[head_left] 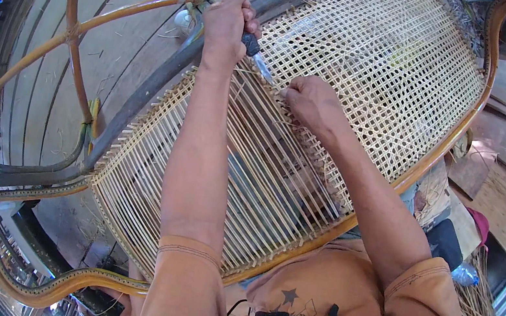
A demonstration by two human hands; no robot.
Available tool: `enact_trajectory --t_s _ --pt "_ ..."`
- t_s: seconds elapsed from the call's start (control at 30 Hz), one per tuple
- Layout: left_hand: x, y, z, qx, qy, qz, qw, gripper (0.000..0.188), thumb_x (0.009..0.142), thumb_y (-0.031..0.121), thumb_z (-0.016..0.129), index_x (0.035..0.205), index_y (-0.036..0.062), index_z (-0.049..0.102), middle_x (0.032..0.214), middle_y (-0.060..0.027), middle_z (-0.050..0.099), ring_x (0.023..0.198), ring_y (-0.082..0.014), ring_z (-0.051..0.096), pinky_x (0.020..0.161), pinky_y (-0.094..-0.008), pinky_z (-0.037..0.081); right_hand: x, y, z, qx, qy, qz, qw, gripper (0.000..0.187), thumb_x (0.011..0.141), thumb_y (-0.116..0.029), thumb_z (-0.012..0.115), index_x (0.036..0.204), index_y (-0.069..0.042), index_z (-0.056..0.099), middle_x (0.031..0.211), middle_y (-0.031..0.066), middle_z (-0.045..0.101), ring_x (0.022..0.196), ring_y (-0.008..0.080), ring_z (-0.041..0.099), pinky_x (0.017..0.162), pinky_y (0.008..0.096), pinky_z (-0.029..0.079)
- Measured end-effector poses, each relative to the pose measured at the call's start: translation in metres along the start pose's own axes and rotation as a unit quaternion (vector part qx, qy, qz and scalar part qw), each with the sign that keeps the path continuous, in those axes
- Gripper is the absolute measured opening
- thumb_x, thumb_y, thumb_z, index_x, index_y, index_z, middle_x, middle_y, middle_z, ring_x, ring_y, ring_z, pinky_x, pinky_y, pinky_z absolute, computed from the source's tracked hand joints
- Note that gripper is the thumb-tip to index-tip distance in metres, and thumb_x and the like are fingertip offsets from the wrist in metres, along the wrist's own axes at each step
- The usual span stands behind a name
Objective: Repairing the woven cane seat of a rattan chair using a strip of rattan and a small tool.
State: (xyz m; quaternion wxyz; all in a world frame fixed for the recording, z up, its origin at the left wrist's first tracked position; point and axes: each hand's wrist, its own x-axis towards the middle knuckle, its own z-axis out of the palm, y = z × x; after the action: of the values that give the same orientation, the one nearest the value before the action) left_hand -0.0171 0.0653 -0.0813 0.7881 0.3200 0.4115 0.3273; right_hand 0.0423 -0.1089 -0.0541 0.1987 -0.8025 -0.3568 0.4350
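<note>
At twelve o'clock of the cane panel [370, 77]: left hand [227, 23], fist closed round a dark-handled tool [254, 50], blade pointing toward four o'clock. Right hand [314, 102], just beside the blade tip at four o'clock, fingers pinched on a cane strand [276, 93], resting on the weave.

Pale tan cane panel [370, 77] w/ open grid weave, amber rattan frame [444, 147], orange sleeves [181, 285].
</note>
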Motion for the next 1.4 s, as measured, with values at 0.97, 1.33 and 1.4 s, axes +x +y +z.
enact_trajectory --t_s 0.97,1.33,1.4 --pt "-0.054 0.001 0.015 0.048 0.185 0.213 0.958 0.030 0.091 0.024 0.049 0.070 0.0039 0.046 0.056 -0.0024 0.043 0.044 -0.0115 0.042 0.040 -0.0246 0.038 -0.002 0.010 0.004 -0.041 0.059 -0.069 0.995 0.029 0.085 -0.026 0.052 0.080 0.002 0.057 0.069 0.0193 0.057 0.065 0.0324 0.056 0.065 0.0410 0.045" --pt "-0.028 0.003 -0.004 0.001 0.051 0.102 0.994 0.025 0.091 0.022 0.051 0.071 0.0085 0.044 0.056 -0.0006 0.043 0.045 -0.0123 0.041 0.043 -0.0281 0.039 0.001 -0.007 -0.003 -0.060 0.015 -0.026 0.998 0.026 0.078 -0.021 0.052 0.078 0.002 0.062 0.074 0.0222 0.060 0.070 0.0347 0.059 0.070 0.0437 0.046" --pt "-0.024 0.002 -0.005 -0.008 0.034 0.062 0.997 0.025 0.091 0.022 0.051 0.071 0.0090 0.044 0.056 -0.0001 0.042 0.046 -0.0124 0.041 0.044 -0.0288 0.040 0.004 -0.012 -0.006 -0.072 -0.012 0.003 0.997 0.024 0.070 -0.012 0.050 0.074 0.007 0.064 0.079 0.0293 0.061 0.076 0.0400 0.062 0.074 0.0461 0.047"
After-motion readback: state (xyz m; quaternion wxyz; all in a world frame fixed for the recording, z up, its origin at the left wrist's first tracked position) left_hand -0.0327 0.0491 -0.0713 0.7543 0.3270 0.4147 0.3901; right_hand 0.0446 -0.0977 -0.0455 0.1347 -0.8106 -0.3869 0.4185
